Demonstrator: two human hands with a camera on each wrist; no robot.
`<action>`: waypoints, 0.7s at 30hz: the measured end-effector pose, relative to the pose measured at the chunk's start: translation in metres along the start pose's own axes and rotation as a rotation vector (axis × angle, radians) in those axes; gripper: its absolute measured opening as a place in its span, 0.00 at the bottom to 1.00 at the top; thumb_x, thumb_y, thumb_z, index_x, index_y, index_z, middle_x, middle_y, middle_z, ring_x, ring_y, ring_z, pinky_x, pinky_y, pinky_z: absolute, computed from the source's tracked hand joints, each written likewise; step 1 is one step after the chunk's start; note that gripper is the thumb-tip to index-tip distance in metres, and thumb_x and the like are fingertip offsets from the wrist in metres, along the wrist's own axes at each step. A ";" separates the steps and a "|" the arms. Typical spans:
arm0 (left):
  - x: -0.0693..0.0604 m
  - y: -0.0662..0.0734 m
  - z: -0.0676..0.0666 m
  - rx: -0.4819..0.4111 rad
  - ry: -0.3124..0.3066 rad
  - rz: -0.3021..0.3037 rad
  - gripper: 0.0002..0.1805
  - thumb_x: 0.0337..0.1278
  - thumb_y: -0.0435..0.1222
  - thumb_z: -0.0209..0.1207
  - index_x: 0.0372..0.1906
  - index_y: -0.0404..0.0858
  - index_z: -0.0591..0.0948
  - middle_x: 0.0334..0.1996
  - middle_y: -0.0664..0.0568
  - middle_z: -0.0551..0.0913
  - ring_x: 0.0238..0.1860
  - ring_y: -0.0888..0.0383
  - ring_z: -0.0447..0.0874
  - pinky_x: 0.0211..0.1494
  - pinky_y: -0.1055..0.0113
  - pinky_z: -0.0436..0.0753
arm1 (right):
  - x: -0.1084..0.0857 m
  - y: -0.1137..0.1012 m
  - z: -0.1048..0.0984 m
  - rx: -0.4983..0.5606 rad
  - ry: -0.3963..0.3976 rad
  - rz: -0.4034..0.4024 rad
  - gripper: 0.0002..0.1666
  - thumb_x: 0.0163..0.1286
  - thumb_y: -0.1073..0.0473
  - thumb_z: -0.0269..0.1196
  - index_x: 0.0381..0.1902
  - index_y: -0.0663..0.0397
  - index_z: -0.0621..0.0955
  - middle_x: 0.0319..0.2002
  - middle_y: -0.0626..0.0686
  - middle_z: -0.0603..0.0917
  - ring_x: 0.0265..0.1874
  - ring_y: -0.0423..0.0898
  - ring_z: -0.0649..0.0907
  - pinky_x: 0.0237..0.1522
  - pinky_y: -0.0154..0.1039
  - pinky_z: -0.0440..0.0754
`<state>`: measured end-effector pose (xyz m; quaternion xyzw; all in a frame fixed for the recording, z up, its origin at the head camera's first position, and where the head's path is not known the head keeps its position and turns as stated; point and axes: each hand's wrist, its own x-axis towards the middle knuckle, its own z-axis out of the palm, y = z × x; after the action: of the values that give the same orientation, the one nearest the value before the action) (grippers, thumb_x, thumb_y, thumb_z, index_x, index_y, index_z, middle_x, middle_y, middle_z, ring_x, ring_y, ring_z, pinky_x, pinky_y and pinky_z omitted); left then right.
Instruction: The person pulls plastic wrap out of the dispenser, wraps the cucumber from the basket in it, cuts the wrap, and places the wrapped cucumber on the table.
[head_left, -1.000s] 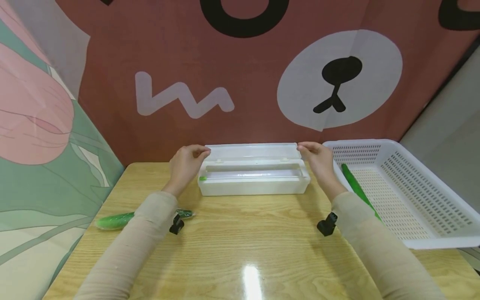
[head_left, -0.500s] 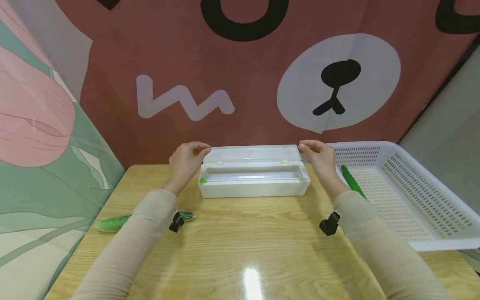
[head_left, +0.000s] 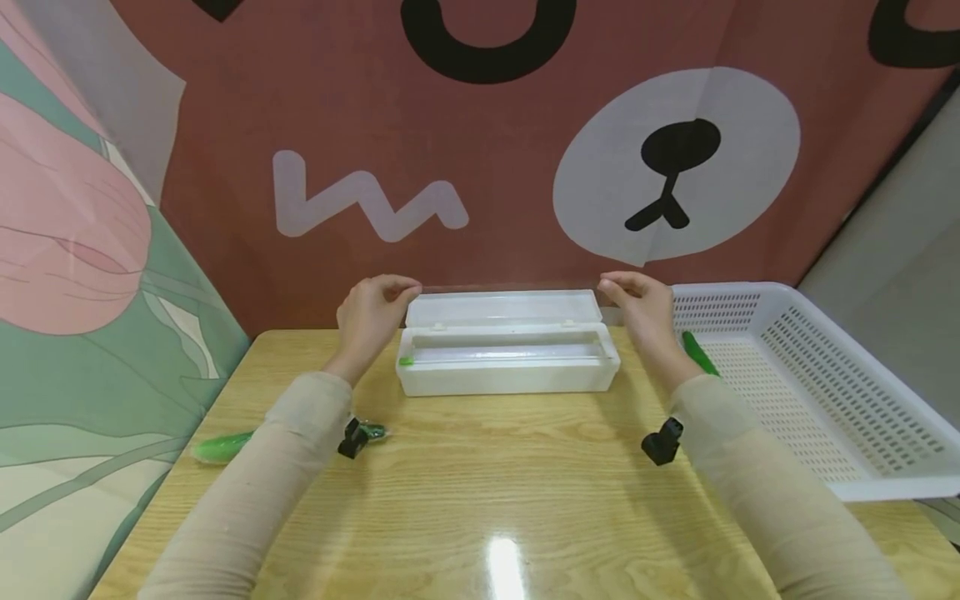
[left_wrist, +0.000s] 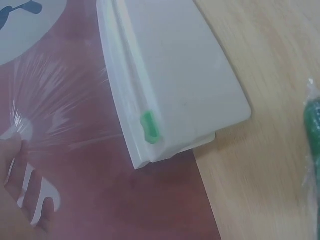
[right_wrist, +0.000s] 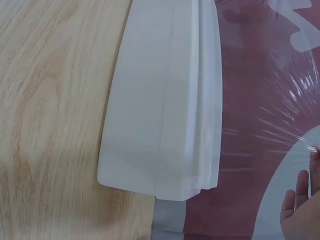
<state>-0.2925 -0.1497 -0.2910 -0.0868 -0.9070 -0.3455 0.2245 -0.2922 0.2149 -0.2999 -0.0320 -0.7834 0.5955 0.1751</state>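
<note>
Between my two hands stretches clear cling film [left_wrist: 60, 95], its creases fanning out from the fingertips in both wrist views. My left hand [head_left: 371, 321] pinches one corner, raised at the left end of a white cling film dispenser [head_left: 506, 381]. Level with it at the right end, my right hand [head_left: 647, 321] pinches the other corner, with some fingers extended in the right wrist view. The dispenser's lid [head_left: 502, 308] stands tipped back, and a roll [head_left: 510, 352] shows inside. A green slide cutter [left_wrist: 150, 127] sits at the dispenser's left end.
A film-wrapped cucumber [head_left: 221, 447] lies at the table's left, partly behind my left forearm. On the right stands a white perforated basket [head_left: 885, 487] holding a green cucumber [head_left: 697, 352], partly hidden by my right arm. A printed cloth [head_left: 510, 208] hangs behind the table.
Both hands have risen slightly, still pinching the film, and the right hand has also shifted a little to the right. The dispenser stays in place.
</note>
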 end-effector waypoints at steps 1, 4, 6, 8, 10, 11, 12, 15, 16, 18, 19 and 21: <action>0.001 0.000 0.000 -0.002 0.002 0.003 0.14 0.66 0.51 0.61 0.47 0.50 0.89 0.33 0.58 0.88 0.15 0.55 0.70 0.16 0.65 0.56 | 0.001 -0.001 0.000 0.008 0.001 0.006 0.14 0.68 0.51 0.67 0.46 0.52 0.87 0.35 0.38 0.86 0.36 0.36 0.83 0.40 0.29 0.77; 0.003 0.002 -0.002 0.001 0.010 0.014 0.14 0.66 0.51 0.61 0.46 0.49 0.89 0.39 0.56 0.88 0.17 0.55 0.70 0.16 0.65 0.56 | 0.003 -0.003 0.000 0.035 -0.002 0.019 0.15 0.67 0.50 0.68 0.47 0.53 0.86 0.35 0.39 0.85 0.37 0.36 0.82 0.41 0.30 0.78; 0.005 0.003 -0.003 0.004 0.012 0.017 0.14 0.66 0.51 0.61 0.46 0.49 0.89 0.40 0.56 0.88 0.19 0.56 0.71 0.17 0.64 0.57 | 0.005 -0.004 -0.001 0.045 0.002 0.034 0.17 0.67 0.49 0.68 0.47 0.53 0.86 0.38 0.40 0.85 0.39 0.37 0.82 0.44 0.31 0.78; 0.006 0.004 -0.003 0.007 0.015 0.014 0.14 0.66 0.51 0.61 0.46 0.50 0.89 0.40 0.56 0.88 0.20 0.57 0.71 0.17 0.64 0.57 | 0.006 -0.005 -0.001 0.049 0.001 0.045 0.18 0.66 0.48 0.68 0.48 0.53 0.85 0.41 0.41 0.85 0.41 0.37 0.81 0.47 0.32 0.77; 0.007 0.005 -0.004 0.013 0.018 0.011 0.15 0.66 0.52 0.61 0.46 0.50 0.89 0.40 0.56 0.88 0.18 0.56 0.69 0.17 0.64 0.57 | 0.007 -0.007 -0.001 0.029 -0.002 0.045 0.20 0.66 0.47 0.68 0.50 0.52 0.85 0.44 0.43 0.85 0.43 0.37 0.80 0.50 0.34 0.76; 0.007 0.005 -0.005 0.015 0.022 0.010 0.15 0.66 0.52 0.61 0.46 0.50 0.89 0.40 0.56 0.88 0.18 0.56 0.68 0.17 0.64 0.56 | 0.007 -0.007 -0.001 0.014 -0.001 0.040 0.21 0.66 0.46 0.67 0.50 0.52 0.85 0.45 0.43 0.85 0.44 0.37 0.80 0.52 0.35 0.76; 0.007 0.005 -0.005 0.014 0.026 0.007 0.14 0.66 0.52 0.61 0.46 0.50 0.89 0.39 0.56 0.88 0.17 0.55 0.67 0.17 0.64 0.56 | 0.007 -0.008 -0.001 0.009 -0.004 0.036 0.21 0.66 0.46 0.67 0.51 0.53 0.85 0.46 0.44 0.85 0.44 0.37 0.80 0.53 0.37 0.76; 0.009 0.007 -0.006 0.012 0.034 0.000 0.15 0.66 0.53 0.60 0.46 0.50 0.89 0.39 0.56 0.88 0.17 0.55 0.66 0.17 0.64 0.56 | 0.008 -0.011 -0.001 -0.013 -0.001 0.003 0.22 0.68 0.47 0.67 0.52 0.56 0.84 0.46 0.45 0.85 0.44 0.37 0.80 0.54 0.38 0.75; 0.009 0.008 -0.006 0.011 0.035 -0.004 0.15 0.66 0.53 0.60 0.46 0.50 0.89 0.39 0.56 0.88 0.17 0.55 0.67 0.18 0.64 0.57 | 0.009 -0.012 -0.001 -0.015 0.001 -0.006 0.22 0.68 0.48 0.67 0.52 0.56 0.84 0.46 0.44 0.85 0.44 0.37 0.80 0.54 0.38 0.75; 0.011 0.009 -0.007 0.007 0.035 -0.013 0.15 0.66 0.53 0.60 0.46 0.51 0.89 0.39 0.56 0.88 0.18 0.55 0.68 0.18 0.63 0.57 | 0.009 -0.013 -0.002 -0.027 0.005 -0.025 0.22 0.68 0.48 0.67 0.52 0.57 0.85 0.44 0.43 0.85 0.43 0.37 0.80 0.53 0.36 0.75; 0.012 0.009 -0.007 0.006 0.035 -0.017 0.15 0.66 0.53 0.60 0.47 0.51 0.89 0.39 0.55 0.88 0.19 0.54 0.68 0.19 0.63 0.58 | 0.010 -0.014 -0.002 -0.033 0.007 -0.034 0.22 0.68 0.49 0.67 0.52 0.58 0.85 0.43 0.42 0.85 0.43 0.36 0.80 0.52 0.35 0.75; 0.013 0.011 -0.008 0.005 0.039 -0.023 0.14 0.66 0.52 0.61 0.46 0.51 0.89 0.38 0.55 0.88 0.19 0.54 0.69 0.19 0.62 0.59 | 0.011 -0.015 -0.002 -0.033 0.009 -0.044 0.21 0.68 0.49 0.67 0.51 0.57 0.85 0.41 0.41 0.86 0.43 0.36 0.80 0.50 0.34 0.75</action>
<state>-0.2975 -0.1469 -0.2728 -0.0691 -0.9043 -0.3473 0.2385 -0.2994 0.2155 -0.2823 -0.0203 -0.7927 0.5784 0.1912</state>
